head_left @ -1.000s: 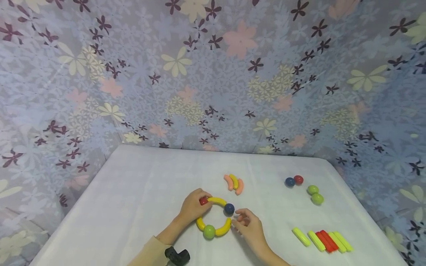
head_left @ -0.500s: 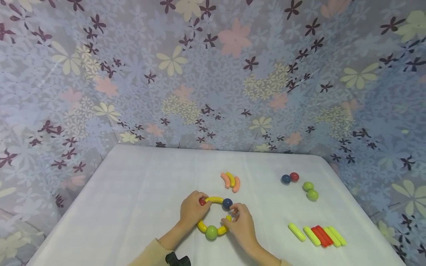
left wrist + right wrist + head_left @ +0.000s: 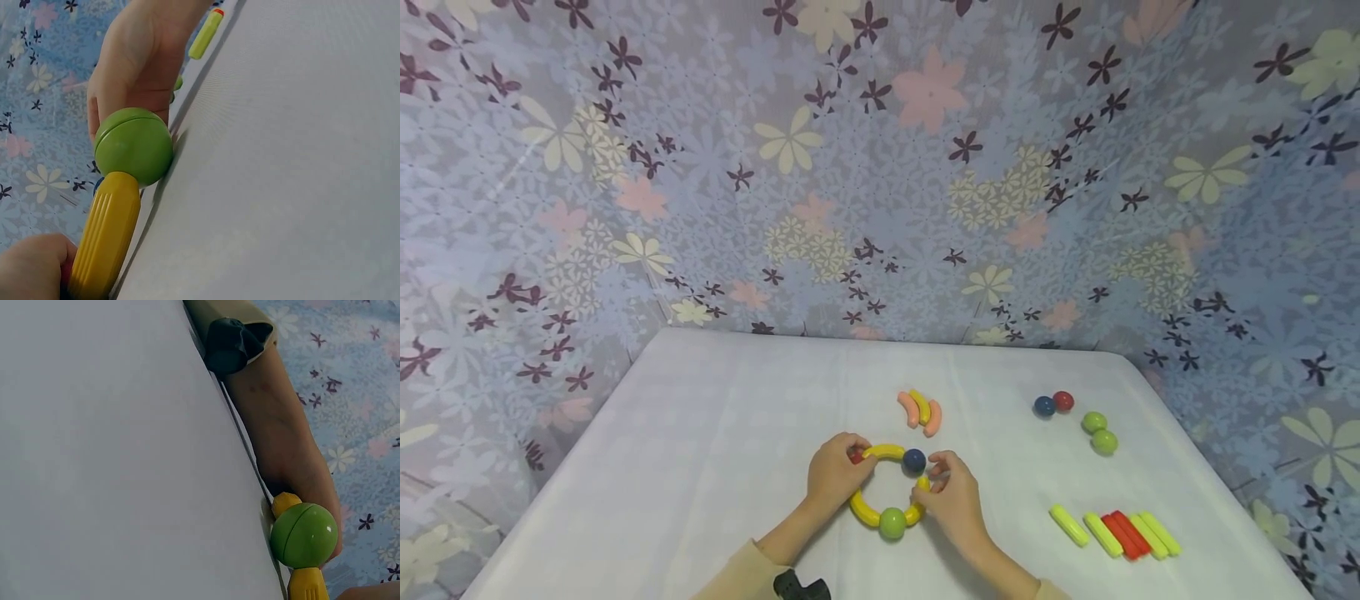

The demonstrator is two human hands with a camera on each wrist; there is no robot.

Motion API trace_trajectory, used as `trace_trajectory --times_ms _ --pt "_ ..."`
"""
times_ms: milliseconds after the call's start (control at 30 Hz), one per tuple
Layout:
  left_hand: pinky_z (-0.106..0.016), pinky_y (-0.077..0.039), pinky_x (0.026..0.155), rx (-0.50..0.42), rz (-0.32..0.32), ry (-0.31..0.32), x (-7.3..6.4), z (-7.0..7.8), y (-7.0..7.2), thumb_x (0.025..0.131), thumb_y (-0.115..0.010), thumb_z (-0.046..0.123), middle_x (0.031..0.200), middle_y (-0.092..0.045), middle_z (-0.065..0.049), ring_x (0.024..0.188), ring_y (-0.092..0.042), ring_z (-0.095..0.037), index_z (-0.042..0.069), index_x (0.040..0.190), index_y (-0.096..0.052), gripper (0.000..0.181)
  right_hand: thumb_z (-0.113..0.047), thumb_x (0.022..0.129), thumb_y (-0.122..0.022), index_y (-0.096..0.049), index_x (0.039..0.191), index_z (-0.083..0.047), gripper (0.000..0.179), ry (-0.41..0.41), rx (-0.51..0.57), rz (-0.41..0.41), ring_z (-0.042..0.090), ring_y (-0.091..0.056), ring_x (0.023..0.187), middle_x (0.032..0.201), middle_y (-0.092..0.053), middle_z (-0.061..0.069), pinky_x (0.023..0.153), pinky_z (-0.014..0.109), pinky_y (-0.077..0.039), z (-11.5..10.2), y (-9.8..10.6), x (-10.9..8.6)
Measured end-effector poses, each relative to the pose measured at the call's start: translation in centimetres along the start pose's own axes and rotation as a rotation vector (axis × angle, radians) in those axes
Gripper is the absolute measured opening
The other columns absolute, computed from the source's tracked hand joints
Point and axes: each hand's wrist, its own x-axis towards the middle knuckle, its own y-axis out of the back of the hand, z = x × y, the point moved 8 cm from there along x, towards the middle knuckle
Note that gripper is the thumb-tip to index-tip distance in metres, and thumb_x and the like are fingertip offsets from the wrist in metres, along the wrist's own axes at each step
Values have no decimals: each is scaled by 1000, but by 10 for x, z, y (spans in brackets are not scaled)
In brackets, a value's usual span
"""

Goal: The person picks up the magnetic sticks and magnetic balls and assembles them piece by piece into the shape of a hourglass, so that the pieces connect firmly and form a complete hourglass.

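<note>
Left hand [image 3: 837,473] pinches a red ball [image 3: 856,457]; right hand [image 3: 953,500] pinches a curved yellow piece [image 3: 923,482] between blue ball [image 3: 913,461] and green ball [image 3: 892,523].

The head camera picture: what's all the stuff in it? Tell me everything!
Backdrop: one, blue flowery, behind
Table: one, white, lower half
Loop curves: three, yellow, centre front
Loop balls: two, green in front, blue farther back
Red piece: one, red, in loop, mostly hidden
Loose curves: three, two pink, one yellow, beyond loop
Loose balls: four, two green, blue, red, far right
Sticks: six, four yellow-green, two red, near right
Wrist device: one, black, left wrist
Sleeves: two, beige, bottom edge
Left hand: one, bare, holds the red piece
Right hand: one, bare, pinches a loop curve
</note>
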Motion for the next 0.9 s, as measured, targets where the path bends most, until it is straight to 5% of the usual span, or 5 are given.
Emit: trace_trajectory --times_ms 433,700,900 --pt "-20 -44 66 -43 -31 -36 0 -2 -8 78 -73 24 84 -65 3 73 -54 -8 15 92 -71 16 3 66 -74 -62 109 1 45 86 -34 -6 9 -50 62 95 -63 14 52 17 -45 2 4 15" --pt "-15 -43 67 -105 -282 -228 -4 12 -26 80 -74 36 97 -60 3 80 -48 -5 18 117 -66 42 3 68 -74 -68 111 -6 44 122 -161 -8 12 -49 68 94 -64 10 55 17 -42 4 15 28" --pt "-16 -45 71 -122 -335 -248 -4 15 -27 79 -75 39 102 -59 2 84 -50 -6 18 121 -64 48 2 69 -75 -69 112 -5 44 142 -187 -18 12 -49 68 91 -64 9 53 17 -42 1 16 29"
